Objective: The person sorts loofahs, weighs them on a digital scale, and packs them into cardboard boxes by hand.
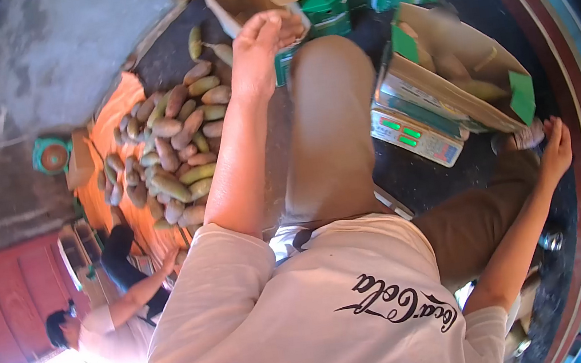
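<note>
My left hand point(260, 49) is raised beside an open cardboard carton point(227, 2), fingers curled and pressed together. Whether anything is between them is hidden. At the right, my right hand point(557, 152) has its fingers stretched out, with no object visible in it, close to the lower corner of a green-flapped carton point(433, 93). That carton rests tilted on a digital scale point(417, 137) with lit green displays. Long fruits point(463, 74), apparently mangoes, lie inside it. A heap of long green and reddish-brown fruits point(171, 142), also apparently mangoes, lies left of my left forearm.
An orange sheet point(122, 119) lies under the heap. Green boxes point(326, 14) and more cartons stand at the back. Another person point(111, 326) works at lower left, one hand near the heap. A teal round object point(52, 155) is by the wall.
</note>
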A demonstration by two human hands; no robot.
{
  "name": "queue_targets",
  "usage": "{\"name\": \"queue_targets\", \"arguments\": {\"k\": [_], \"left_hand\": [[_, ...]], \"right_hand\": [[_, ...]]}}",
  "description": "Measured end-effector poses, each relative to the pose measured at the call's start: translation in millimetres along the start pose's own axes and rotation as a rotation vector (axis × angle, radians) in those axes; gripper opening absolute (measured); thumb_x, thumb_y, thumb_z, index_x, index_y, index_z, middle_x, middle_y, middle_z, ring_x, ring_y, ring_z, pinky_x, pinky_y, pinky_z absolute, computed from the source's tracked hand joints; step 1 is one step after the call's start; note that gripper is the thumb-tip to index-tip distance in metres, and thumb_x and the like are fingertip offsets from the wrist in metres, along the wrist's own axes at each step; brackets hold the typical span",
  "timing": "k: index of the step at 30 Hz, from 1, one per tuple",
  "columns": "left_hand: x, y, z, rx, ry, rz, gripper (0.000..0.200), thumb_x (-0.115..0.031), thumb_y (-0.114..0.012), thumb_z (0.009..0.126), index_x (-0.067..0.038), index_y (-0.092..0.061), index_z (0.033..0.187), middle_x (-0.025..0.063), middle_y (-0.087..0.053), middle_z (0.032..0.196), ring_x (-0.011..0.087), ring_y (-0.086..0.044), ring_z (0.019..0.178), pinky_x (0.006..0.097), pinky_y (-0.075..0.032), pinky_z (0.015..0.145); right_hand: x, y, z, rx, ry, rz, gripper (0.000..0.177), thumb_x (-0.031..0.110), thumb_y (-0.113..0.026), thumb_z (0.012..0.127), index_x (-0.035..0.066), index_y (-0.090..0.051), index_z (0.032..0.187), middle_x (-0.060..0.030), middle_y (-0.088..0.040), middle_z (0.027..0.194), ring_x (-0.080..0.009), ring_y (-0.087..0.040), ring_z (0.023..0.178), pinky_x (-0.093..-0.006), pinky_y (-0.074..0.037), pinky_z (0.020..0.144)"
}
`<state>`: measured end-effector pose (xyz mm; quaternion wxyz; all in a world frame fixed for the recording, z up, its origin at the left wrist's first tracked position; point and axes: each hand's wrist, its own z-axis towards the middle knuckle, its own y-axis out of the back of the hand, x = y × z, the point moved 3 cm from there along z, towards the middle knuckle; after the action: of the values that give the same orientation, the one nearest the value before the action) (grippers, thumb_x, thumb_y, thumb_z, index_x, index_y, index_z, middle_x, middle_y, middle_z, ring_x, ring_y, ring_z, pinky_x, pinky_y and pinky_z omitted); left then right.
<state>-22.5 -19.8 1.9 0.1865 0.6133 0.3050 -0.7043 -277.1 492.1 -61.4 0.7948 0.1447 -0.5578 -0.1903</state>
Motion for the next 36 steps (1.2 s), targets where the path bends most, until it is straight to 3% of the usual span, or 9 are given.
{"name": "queue_targets", "arguments": {"k": [4,6,8,10,16,26,29,30,36], "left_hand": [[89.5,119.1,-26.8,-0.238,0.294,0.323,0.021,-0.019,-0.055,0.091,-0.002,-0.066,0.095,0.0041,-0.065,0.084,0.0091,-0.054,0.073,0.0248,-0.044,0.066],[141.8,169.8,-63.8,-0.304,0.517,0.489,0.024,-0.024,-0.059,0.088,-0.004,-0.066,0.098,0.0073,-0.067,0.087,0.0146,-0.060,0.075,0.0285,-0.047,0.068],[214.8,242.1,-99.4,-0.271,0.526,0.832,0.029,-0.028,-0.063,0.083,-0.006,-0.067,0.101,0.0122,-0.069,0.093,0.0237,-0.066,0.085,0.0344,-0.049,0.075],[236.6,281.6,-135.7,-0.369,0.686,1.026,0.032,-0.028,-0.062,0.080,-0.008,-0.067,0.104,0.0167,-0.068,0.100,0.0287,-0.065,0.097,0.0383,-0.049,0.084],[230.2,339.7,-190.6,-0.466,1.165,1.500,0.045,-0.025,-0.060,0.081,-0.015,-0.053,0.125,0.0109,-0.053,0.130,0.0298,-0.054,0.117,0.0426,-0.041,0.098],[217.9,400.8,-190.9,-0.120,1.085,1.868,0.066,-0.023,-0.068,0.080,-0.018,-0.039,0.139,0.0038,-0.025,0.153,0.0258,-0.018,0.143,0.0512,-0.027,0.111],[246.7,421.4,-188.0,0.163,0.922,1.989,0.065,-0.017,-0.065,0.080,-0.018,-0.039,0.140,0.0015,-0.024,0.153,0.0251,-0.019,0.143,0.0525,-0.026,0.111],[247.8,419.5,-182.8,0.237,0.945,1.947,0.056,-0.011,-0.055,0.087,-0.016,-0.038,0.140,0.0009,-0.027,0.150,0.0248,-0.023,0.140,0.0479,-0.030,0.108],[266.3,430.6,-168.3,0.385,0.945,2.033,0.048,-0.015,-0.062,0.082,-0.017,-0.048,0.128,0.0035,-0.045,0.128,0.0239,-0.039,0.126,0.0441,-0.039,0.099]], "right_hand": [[35.9,-41.8,-15.5,0.117,0.071,-0.233,0.024,0.023,-0.055,0.096,0.004,-0.066,0.107,-0.0098,-0.068,0.093,-0.0166,-0.065,0.086,-0.0283,-0.049,0.080],[51.4,-59.8,-24.4,0.179,0.256,-0.348,0.024,0.022,-0.055,0.096,0.004,-0.064,0.109,-0.0109,-0.067,0.100,-0.0196,-0.064,0.092,-0.0302,-0.048,0.083],[73.4,-79.0,-32.6,0.291,0.349,-0.451,0.028,0.021,-0.055,0.095,0.004,-0.061,0.116,-0.0147,-0.062,0.114,-0.0280,-0.060,0.104,-0.0341,-0.045,0.090],[84.3,-103.7,-40.3,0.393,0.419,-0.459,0.031,0.022,-0.055,0.095,0.004,-0.059,0.120,-0.0160,-0.061,0.117,-0.0302,-0.059,0.106,-0.0359,-0.044,0.092],[43.5,-146.7,-54.6,0.734,0.478,-0.740,0.035,0.026,-0.057,0.093,0.001,-0.057,0.118,-0.0223,-0.061,0.110,-0.0375,-0.058,0.103,-0.0426,-0.045,0.089],[41.3,-156.9,-53.7,0.703,0.466,-0.796,0.027,0.025,-0.059,0.092,0.003,-0.058,0.108,-0.0189,-0.064,0.099,-0.0378,-0.060,0.093,-0.0425,-0.047,0.080],[44.3,-159.6,-55.2,0.710,0.426,-0.820,0.026,0.023,-0.060,0.091,0.003,-0.058,0.106,-0.0192,-0.063,0.098,-0.0381,-0.060,0.093,-0.0427,-0.047,0.080],[43.0,-159.3,-54.9,0.712,0.409,-0.839,0.026,0.023,-0.061,0.091,0.002,-0.058,0.106,-0.0193,-0.063,0.098,-0.0382,-0.060,0.093,-0.0427,-0.047,0.080],[46.2,-158.1,-53.9,0.674,0.416,-0.816,0.025,0.021,-0.065,0.086,0.002,-0.058,0.101,-0.0190,-0.063,0.097,-0.0383,-0.059,0.093,-0.0430,-0.047,0.080]]}}
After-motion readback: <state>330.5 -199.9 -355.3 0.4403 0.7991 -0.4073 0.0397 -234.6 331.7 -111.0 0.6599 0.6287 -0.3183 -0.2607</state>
